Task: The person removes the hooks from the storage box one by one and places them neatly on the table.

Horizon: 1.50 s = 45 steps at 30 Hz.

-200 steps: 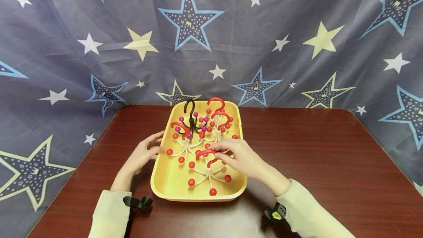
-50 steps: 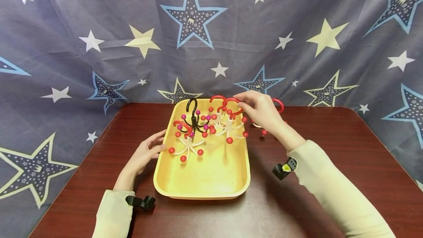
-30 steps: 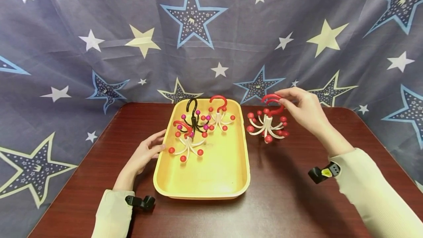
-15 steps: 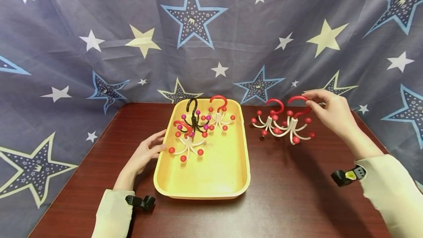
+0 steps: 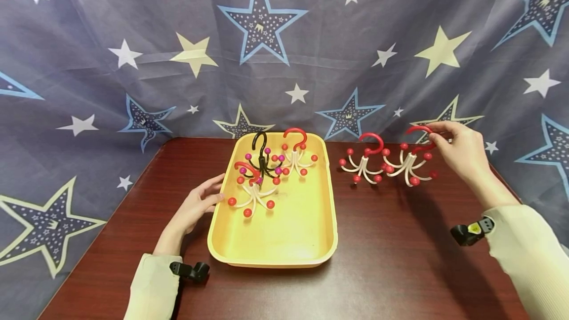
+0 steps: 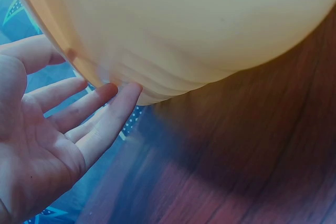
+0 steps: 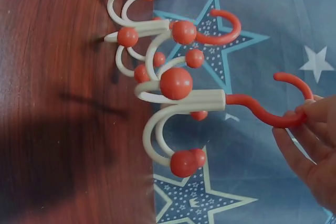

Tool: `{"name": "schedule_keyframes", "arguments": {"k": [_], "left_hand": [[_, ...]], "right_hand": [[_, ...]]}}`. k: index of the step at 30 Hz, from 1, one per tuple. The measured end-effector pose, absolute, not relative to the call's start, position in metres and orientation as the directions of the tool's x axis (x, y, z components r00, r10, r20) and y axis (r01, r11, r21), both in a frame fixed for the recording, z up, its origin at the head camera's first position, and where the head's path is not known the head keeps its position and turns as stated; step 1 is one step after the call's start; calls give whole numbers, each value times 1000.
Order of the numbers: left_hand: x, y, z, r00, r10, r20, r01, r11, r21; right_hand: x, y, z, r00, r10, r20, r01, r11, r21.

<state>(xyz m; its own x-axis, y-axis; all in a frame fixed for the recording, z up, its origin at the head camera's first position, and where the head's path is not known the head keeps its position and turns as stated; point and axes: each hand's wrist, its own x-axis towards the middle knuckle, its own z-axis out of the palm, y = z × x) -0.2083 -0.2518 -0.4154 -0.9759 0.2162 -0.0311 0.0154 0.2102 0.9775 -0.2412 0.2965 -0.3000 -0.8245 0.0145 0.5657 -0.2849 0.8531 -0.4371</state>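
In the head view my right hand (image 5: 462,154) pinches the red hook of a white multi-arm hanger (image 5: 408,162) with red ball tips. The right wrist view has this hanger (image 7: 205,100) upright from its hook, close beside a second hanger (image 7: 147,27) of the same kind. That second hanger (image 5: 363,163) stands on the table right of the tray. My left hand (image 5: 191,209) lies at the left side of the yellow tray (image 5: 284,260), and the left wrist view shows extended fingers (image 6: 126,103) against its outer wall.
Inside the tray stand a black hanger (image 5: 261,161) with purple balls and two white ones, a front-left hanger (image 5: 253,191) and a back-right hanger (image 5: 294,159). The brown table (image 5: 382,260) ends at a star-patterned curtain (image 5: 302,63).
My right hand has lifted the hanger out of the tray and carried it rightward, past the second hanger, which was earlier moved from the tray onto the table. My left hand stays at the tray.
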Motion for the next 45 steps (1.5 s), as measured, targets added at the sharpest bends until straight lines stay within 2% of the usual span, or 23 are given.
{"name": "schedule_keyframes", "arguments": {"k": [12, 29, 39, 45], "left_hand": [[-208, -252, -415, -977, 213, -30, 14, 204, 979], [-207, -251, -415, -976, 214, -30, 15, 206, 978], [-207, -250, -414, -977, 212, -30, 16, 210, 978], [-207, -250, -414, -978, 206, -36, 9, 216, 976]], "right_hand": [[-259, 303, -319, -848, 59, 526, -216, 869, -446], [-273, 302, -340, -868, 57, 493, -197, 871, -449], [-271, 298, -334, -872, 48, 487, -204, 869, -451], [-273, 282, -321, -837, 24, 546, -266, 855, -445]]}}
